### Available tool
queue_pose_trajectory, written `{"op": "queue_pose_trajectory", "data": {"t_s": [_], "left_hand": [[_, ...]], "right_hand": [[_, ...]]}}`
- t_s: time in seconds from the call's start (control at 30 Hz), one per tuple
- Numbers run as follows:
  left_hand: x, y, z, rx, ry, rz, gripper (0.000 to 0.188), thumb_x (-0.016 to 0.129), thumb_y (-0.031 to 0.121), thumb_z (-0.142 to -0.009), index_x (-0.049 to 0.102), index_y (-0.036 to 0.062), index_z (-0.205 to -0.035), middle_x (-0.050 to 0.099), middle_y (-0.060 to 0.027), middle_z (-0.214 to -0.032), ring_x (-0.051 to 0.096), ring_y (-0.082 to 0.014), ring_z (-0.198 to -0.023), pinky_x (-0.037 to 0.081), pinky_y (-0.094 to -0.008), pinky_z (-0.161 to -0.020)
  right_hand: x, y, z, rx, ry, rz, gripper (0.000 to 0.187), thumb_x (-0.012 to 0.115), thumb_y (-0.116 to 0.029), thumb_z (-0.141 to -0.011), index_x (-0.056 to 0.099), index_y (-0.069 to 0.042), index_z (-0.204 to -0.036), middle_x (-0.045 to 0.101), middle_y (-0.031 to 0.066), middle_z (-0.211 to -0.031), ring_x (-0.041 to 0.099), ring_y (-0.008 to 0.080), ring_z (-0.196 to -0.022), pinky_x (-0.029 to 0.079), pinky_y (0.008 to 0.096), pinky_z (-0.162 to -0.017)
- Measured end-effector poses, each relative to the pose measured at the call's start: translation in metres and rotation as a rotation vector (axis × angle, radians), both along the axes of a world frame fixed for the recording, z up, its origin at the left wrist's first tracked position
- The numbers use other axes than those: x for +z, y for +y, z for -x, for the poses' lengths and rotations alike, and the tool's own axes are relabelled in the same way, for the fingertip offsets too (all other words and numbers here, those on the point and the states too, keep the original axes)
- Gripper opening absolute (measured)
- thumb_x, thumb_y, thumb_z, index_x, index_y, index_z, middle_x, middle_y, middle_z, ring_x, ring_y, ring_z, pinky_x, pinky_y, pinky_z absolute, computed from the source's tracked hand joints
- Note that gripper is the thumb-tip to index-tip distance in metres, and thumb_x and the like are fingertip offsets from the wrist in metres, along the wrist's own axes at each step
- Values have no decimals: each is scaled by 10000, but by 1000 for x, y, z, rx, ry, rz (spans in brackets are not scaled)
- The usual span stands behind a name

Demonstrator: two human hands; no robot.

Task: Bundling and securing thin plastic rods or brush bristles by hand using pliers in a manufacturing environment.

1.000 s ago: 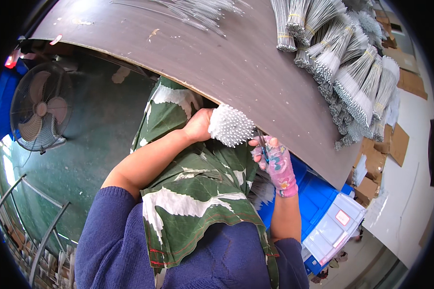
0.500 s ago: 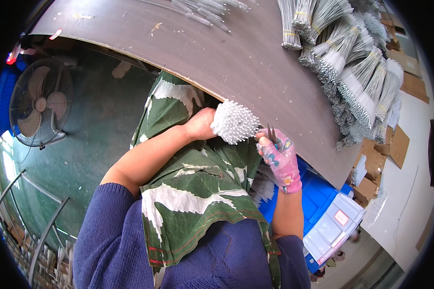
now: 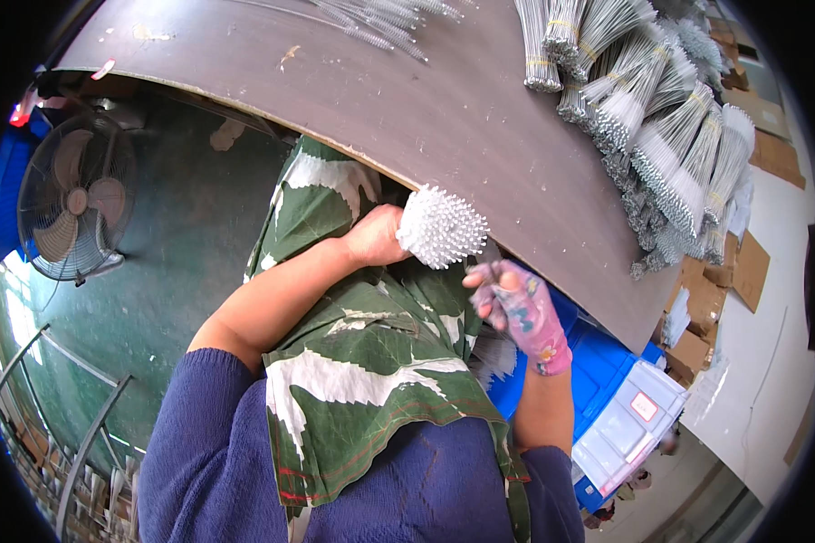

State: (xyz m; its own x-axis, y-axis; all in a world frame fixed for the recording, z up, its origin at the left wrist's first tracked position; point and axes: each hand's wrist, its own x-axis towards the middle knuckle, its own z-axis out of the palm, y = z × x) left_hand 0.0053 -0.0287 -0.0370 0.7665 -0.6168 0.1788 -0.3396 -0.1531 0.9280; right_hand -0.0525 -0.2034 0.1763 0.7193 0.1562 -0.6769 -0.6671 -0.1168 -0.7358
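Observation:
My left hand (image 3: pixel 377 236) is closed around a bundle of thin brushes (image 3: pixel 442 228), whose white bristled ends face up beside the table edge. My right hand (image 3: pixel 522 309) wears a pink flowered glove with bare fingertips. Its fingers are curled around a small pair of pointed snips (image 3: pixel 489 255), blurred by motion. That hand is just below and to the right of the bundle, apart from it. Under both arms lies a green and white patterned apron (image 3: pixel 353 376). Below the right hand, more pale bristles (image 3: pixel 493 355) show in part, beside the apron.
Ahead stretches a brown table (image 3: pixel 407 127). Banded bundles of wire brushes (image 3: pixel 643 118) are heaped at its right end, and loose brushes (image 3: pixel 380 23) lie at the far edge. Blue bins (image 3: pixel 589 362) stand low right, near cardboard boxes (image 3: pixel 688 335). A fan (image 3: pixel 77 195) is at left.
My right hand has drawn slightly down and turned, and the snips' blades no longer point up clearly. My left hand and its bundle are almost still.

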Motion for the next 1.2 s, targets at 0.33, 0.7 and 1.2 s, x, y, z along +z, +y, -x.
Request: {"op": "queue_pose_trajectory", "data": {"t_s": [0.33, 0.7, 1.2], "left_hand": [[16, 4, 1, 48, 85, -50, 123, 630, 160, -706, 625, 74, -793, 631, -168, -769, 591, -384, -762, 489, -441, -641], [19, 7, -1, 33, 87, -77, 138, 635, 160, -706, 631, 80, -818, 637, -166, -785, 595, -381, -767, 490, -436, -647], [22, 7, -2, 12, 139, -101, 144, 648, 161, -699, 624, 75, -812, 636, -167, -787, 594, -383, -777, 491, -437, -658]], "right_hand": [[-7, 9, 3, 3, 78, 121, 315, 528, -278, -935, 652, 2, -1010, 541, -29, -696, 485, 42, -609, 371, 186, -550], [-14, 10, -6, 73, 71, 182, 287, 578, -270, -900, 684, -3, -914, 573, -9, -645, 484, 48, -572, 370, 199, -533], [-13, 5, -6, 70, 96, 127, 261, 566, -247, -910, 674, -9, -921, 637, -2, -776, 467, 43, -589, 385, 200, -548]]}}
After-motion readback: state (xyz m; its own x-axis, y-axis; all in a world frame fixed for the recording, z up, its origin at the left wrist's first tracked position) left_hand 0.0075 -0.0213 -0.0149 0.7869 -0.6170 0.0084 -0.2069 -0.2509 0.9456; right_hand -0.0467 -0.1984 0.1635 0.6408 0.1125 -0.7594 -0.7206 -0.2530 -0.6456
